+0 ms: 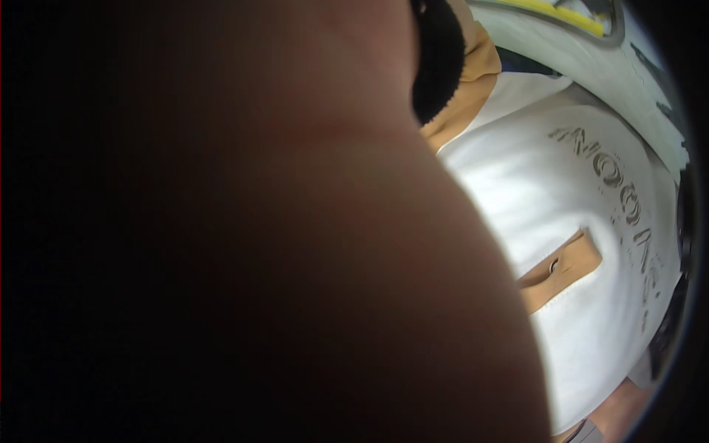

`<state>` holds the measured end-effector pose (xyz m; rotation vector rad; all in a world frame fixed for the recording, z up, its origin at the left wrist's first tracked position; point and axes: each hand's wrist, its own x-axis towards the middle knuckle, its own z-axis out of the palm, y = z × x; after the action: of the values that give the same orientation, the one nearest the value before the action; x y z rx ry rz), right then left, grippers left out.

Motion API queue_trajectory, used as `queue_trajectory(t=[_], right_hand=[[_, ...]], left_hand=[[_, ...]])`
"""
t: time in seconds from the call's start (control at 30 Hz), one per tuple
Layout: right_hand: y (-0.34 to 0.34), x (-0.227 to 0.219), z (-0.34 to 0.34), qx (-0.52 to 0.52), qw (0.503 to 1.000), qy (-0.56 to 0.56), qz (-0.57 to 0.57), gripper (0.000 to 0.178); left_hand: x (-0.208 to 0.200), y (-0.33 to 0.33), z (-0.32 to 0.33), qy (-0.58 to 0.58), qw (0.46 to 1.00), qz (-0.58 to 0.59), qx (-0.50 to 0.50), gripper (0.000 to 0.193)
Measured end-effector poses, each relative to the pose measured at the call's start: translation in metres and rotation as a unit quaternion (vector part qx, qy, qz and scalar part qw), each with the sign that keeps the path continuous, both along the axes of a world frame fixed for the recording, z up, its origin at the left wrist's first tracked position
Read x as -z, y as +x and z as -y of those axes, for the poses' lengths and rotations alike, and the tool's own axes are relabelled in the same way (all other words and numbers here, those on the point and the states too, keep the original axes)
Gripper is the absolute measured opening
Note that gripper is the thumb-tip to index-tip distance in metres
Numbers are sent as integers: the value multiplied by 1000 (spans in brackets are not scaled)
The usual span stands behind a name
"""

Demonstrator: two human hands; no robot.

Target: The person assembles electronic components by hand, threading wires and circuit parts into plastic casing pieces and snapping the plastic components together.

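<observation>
The white garment sits on the right side of the view, beyond a hand so close to the lens that it is a brown, featureless blur; it may be a palm, heel or wrist. Which hand it is, and whether it is the wearer's own, I cannot tell. Nor can I tell whether its fingers are spread, pressed together or pinching anything, since no fingertip shows. Its edge crosses the near side of the garment, but contact between them is not shown.

On the garment, a tan placket with a small fastener runs in from behind the hand, and dark lettering curves along the far right. Tan cloth lies at the top, beside a black, soft-edged patch I cannot identify. Farther out, at the upper right, is a pale surface with a yellow strip; at the lower right is a second patch of skin, blurred and cut off.

The main risk, as I judge it, is the blocked view: with the hand this near, a slip or snag on its hidden side would go unseen. A small push could also knock the camera askew, and skin against the lens, if they touch, could leave a smear that clouds everything afterwards.
</observation>
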<state>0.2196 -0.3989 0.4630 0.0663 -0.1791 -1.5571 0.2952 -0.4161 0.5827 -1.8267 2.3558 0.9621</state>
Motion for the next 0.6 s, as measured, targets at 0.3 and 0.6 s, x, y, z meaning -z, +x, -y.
queue_trajectory(t=[0.3, 0.6], right_hand=[[-63, -35, 40, 34, 923, -349, -158, 108], [-37, -300, -76, 92, 380, -812, -434, 106]], left_hand=[[-32, -5, -18, -312, 932, -166, 85, 73], [-100, 84, -136, -798, 421, -381, 200, 70]])
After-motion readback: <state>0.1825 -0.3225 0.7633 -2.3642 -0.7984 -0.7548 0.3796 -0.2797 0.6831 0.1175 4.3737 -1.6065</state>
